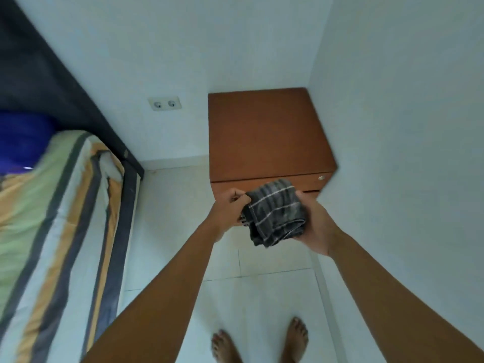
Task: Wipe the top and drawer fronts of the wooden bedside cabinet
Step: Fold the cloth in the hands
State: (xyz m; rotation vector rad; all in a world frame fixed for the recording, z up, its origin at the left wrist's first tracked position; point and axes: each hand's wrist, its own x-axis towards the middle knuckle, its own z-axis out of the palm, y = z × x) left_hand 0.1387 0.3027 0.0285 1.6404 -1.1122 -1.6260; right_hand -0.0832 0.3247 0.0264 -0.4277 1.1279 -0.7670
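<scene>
The wooden bedside cabinet (267, 134) stands in the room's corner, its bare brown top facing me. A strip of its top drawer front with a small metal lock (321, 177) shows below the top edge. In front of that drawer I hold a folded dark grey cloth with pale stripes (276, 212). My left hand (229, 208) pinches the cloth's left edge. My right hand (315, 224) cups it from the right and underneath. The lower drawer fronts are hidden behind the cloth and my hands.
A bed with a striped green, orange and grey cover (52, 218) and a dark frame (131, 184) lies at the left. A double wall socket (164, 103) sits left of the cabinet. A white wall (406, 127) runs along the right. My bare feet (225, 347) stand on pale floor tiles.
</scene>
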